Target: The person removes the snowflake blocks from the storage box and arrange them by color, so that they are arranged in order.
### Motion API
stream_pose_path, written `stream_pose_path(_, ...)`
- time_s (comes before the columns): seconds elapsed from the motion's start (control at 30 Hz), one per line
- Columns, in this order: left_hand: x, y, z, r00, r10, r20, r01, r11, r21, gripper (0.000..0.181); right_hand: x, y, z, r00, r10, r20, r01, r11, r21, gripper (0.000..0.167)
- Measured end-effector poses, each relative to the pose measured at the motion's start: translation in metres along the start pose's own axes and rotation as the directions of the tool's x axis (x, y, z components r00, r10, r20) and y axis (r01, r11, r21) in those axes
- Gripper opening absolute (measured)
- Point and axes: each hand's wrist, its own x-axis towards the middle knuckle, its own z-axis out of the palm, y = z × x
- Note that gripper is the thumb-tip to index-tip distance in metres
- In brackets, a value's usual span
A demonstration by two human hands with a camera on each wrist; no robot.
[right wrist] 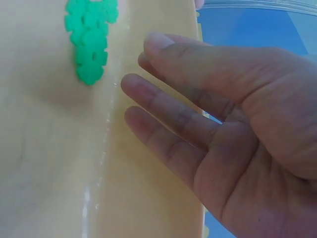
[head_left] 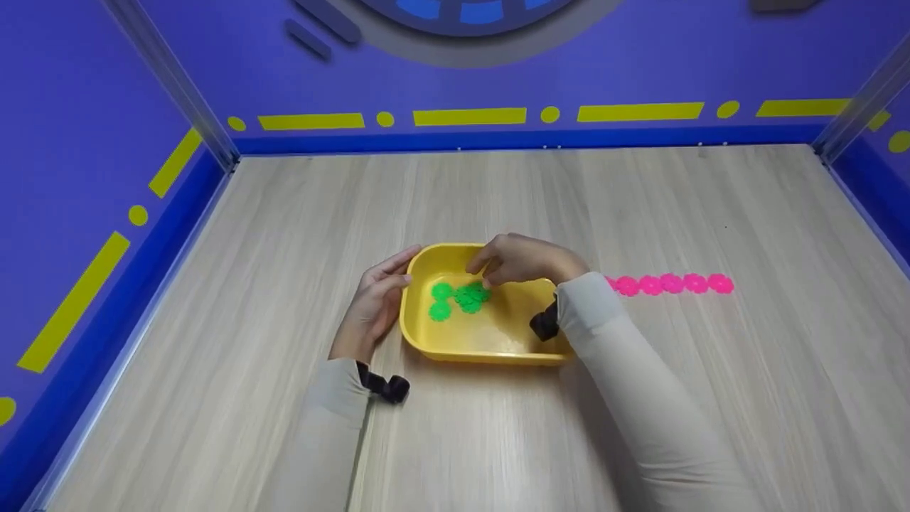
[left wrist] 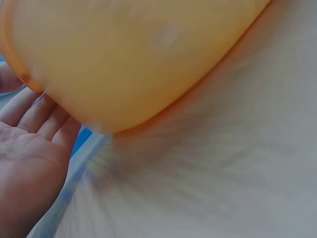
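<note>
A yellow plastic basin (head_left: 462,343) stands on the table, with several green snowflake-shaped discs (head_left: 470,296) lying inside, some overlapping in a small heap. My left hand (head_left: 370,306) grips the basin's left rim; in the left wrist view the thumb is at the rim and the fingers lie along the outer wall. Over the far side of the basin is my right hand (head_left: 522,256), its fingers loosely bent and close to the green heap. In the right wrist view nothing shows between that hand's thumb and fingers, which are apart from the green discs (right wrist: 91,44).
To the right of the basin, a row of several pink discs (head_left: 672,284) lies on the wooden table (head_left: 768,370); its left end is hidden behind my right wrist. Blue and purple panels (head_left: 483,85) with yellow marks wall the back and sides of the table.
</note>
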Motion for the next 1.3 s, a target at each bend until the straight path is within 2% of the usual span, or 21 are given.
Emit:
stream_pose_path(0.17,0.0,0.0,0.0,1.0,-0.004,-0.006,0.004,1.0,-0.005,0.058,0.004,0.002,0.004,1.0,0.005,0.019,-0.004,1.0,-0.023,0.037)
stream_pose_path(0.43,0.0,0.0,0.002,1.0,0.004,-0.007,-0.004,1.0,-0.008,0.055,0.006,0.004,0.009,0.998,0.044,0.044,-0.044,0.999,0.005,0.04)
stream_pose_path(0.93,-0.001,0.0,0.002,1.0,0.005,-0.003,-0.005,1.0,-0.021,0.055,0.006,0.01,0.015,0.999,0.015,0.034,-0.015,1.0,0.007,0.04)
stream_pose_path(1.3,0.0,-0.001,0.001,1.0,0.015,-0.008,-0.015,1.0,-0.009,0.055,0.007,0.011,0.022,0.999,0.04,0.008,-0.039,0.999,-0.031,0.031)
